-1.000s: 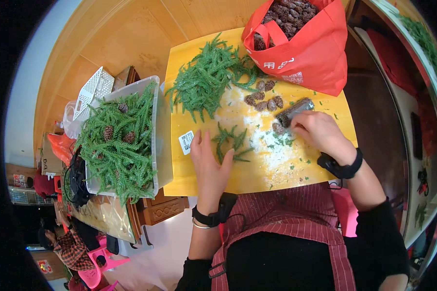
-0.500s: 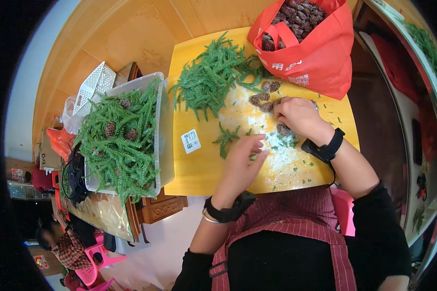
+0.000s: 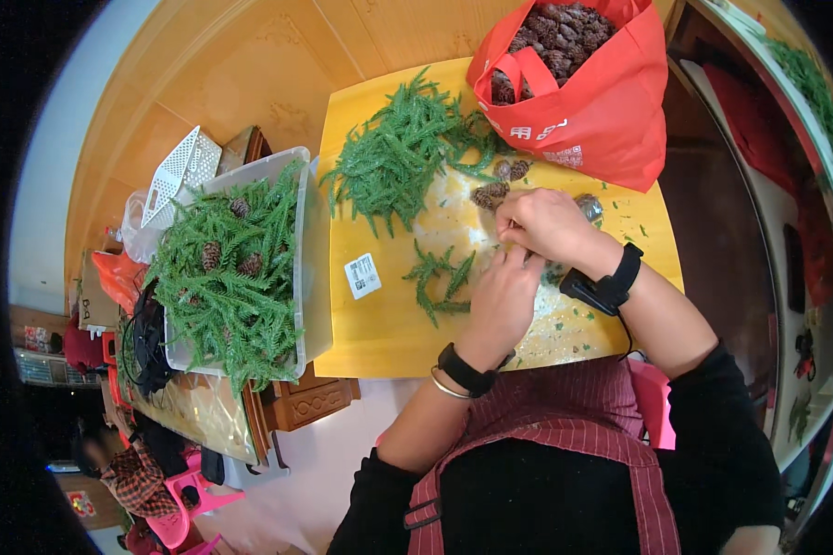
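Note:
My left hand [image 3: 506, 298] and my right hand [image 3: 548, 225] meet over the middle of the board, fingertips pressed together. Both are closed; whatever they pinch is hidden behind the fingers. Just left of my left hand, a green artificial fir sprig [image 3: 428, 276] lies on the yellow board [image 3: 370, 324], its lower tip reaching close to the wrist side of that hand. Beyond my right hand lie a brown pinecone [image 3: 489, 194] and smaller pinecones [image 3: 518, 169]. A round, shiny greyish object [image 3: 590, 206] sits by the right hand's far side.
A heap of fir sprigs [image 3: 393, 153] covers the board's far left. Behind on the right stands a red bag [image 3: 592, 129] full of pinecones. A clear plastic bin [image 3: 317, 277] holds greenery with pinecones at left. A white label [image 3: 362, 276] and green scraps lie on the board.
My left hand has moved right and away from me, its fingers closing, to meet my right hand. My right hand has shifted slightly left. More of the sprig shows beside the left hand.

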Available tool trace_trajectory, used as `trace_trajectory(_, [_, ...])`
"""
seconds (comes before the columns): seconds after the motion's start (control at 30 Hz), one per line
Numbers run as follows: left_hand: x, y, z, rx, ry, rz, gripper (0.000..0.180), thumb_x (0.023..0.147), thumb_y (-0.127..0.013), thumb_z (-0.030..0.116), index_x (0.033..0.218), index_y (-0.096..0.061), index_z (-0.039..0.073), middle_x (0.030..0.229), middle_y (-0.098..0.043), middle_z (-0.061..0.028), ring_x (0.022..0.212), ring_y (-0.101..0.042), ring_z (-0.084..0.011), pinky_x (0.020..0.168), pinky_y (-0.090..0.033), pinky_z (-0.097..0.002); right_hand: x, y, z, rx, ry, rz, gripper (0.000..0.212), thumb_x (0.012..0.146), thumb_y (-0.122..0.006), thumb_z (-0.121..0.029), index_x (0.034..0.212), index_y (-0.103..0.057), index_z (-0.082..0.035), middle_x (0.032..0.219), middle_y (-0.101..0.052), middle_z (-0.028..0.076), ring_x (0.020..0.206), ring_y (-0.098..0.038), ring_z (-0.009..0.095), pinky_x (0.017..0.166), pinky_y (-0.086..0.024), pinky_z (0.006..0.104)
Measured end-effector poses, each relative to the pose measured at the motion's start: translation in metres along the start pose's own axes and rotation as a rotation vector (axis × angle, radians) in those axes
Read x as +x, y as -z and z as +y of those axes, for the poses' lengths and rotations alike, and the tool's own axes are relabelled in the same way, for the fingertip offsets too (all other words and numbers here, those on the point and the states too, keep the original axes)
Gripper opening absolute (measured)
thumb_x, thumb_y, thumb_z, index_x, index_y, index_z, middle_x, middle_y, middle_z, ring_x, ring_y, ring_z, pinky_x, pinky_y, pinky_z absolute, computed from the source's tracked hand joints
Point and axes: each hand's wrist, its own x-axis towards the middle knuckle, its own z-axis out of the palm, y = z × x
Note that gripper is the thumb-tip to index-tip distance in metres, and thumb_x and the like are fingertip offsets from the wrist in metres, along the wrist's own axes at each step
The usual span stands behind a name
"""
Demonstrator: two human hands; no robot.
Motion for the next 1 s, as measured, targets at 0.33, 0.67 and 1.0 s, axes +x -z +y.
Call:
trace_trajectory(0.33, [0.002,-0.001,0.003,0.082,-0.086,0.132,0.012,0.071,-0.049,0.007,0.082,-0.055,0.004,0.081,-0.053,-0.0105,0.078,-0.053,-0.0257,0.067,-0.046,-0.0350,-0.006,0.001,0.012,-0.151,-0.032,-0.076,0.009,0.068,-0.058,-0.014,0.074,-0.064,-0.011,0.076,-0.063,0.009,0.079,-0.060,0.027,0.066,-0.048,0.0376])
trace_trajectory(0.67, [-0.008,-0.008,0.000,0.028,-0.022,0.011,0.009,0.073,-0.051,0.009,0.081,-0.054,0.005,0.078,-0.054,-0.0094,0.081,-0.055,-0.0244,0.067,-0.047,-0.0349,-0.007,-0.006,0.015,-0.185,0.035,-0.092,0.007,0.063,-0.056,-0.011,0.066,-0.062,-0.011,0.074,-0.061,0.010,0.075,-0.060,0.028,0.062,-0.047,0.0384])
trace_trajectory(1.0, [-0.004,-0.013,-0.001,0.066,-0.063,0.052,0.030,0.062,-0.070,0.013,0.087,-0.055,0.005,0.082,-0.054,-0.0115,0.085,-0.054,-0.0271,0.069,-0.046,-0.0363,-0.007,0.030,-0.025,0.214,0.143,0.221,0.004,0.076,-0.060,-0.008,0.080,-0.060,-0.007,0.073,-0.059,0.009,0.068,-0.060,0.024,0.059,-0.046,0.0328])
